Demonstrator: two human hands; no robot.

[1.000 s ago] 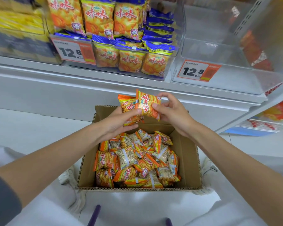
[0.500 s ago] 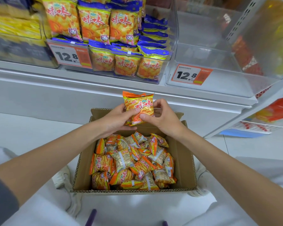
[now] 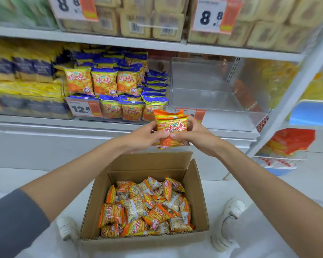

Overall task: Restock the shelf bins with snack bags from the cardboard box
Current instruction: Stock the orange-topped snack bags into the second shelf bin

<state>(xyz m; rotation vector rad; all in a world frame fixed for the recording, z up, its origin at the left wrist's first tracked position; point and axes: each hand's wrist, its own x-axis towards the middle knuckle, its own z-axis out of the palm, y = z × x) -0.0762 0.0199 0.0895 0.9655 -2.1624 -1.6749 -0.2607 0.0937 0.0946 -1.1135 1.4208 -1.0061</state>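
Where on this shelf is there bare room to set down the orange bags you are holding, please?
The clear plastic bin right of the blue-topped snack bags is bare inside. That blue-topped bin is crowded, as are the yellow packs further left. Both hands hold the orange snack bags just below it.

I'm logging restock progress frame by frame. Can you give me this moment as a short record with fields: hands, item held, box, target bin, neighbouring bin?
left hand: grips the held bags from the left
right hand: grips them from the right
item held: orange snack bags, upright, stacked together; count unclear
cardboard box: open on the floor, below the hands, many orange bags inside
target bin: clear bin on the lower shelf, behind the hands, holds no bags
neighbouring bin: blue-topped snack bags, well stocked, left of the clear bin
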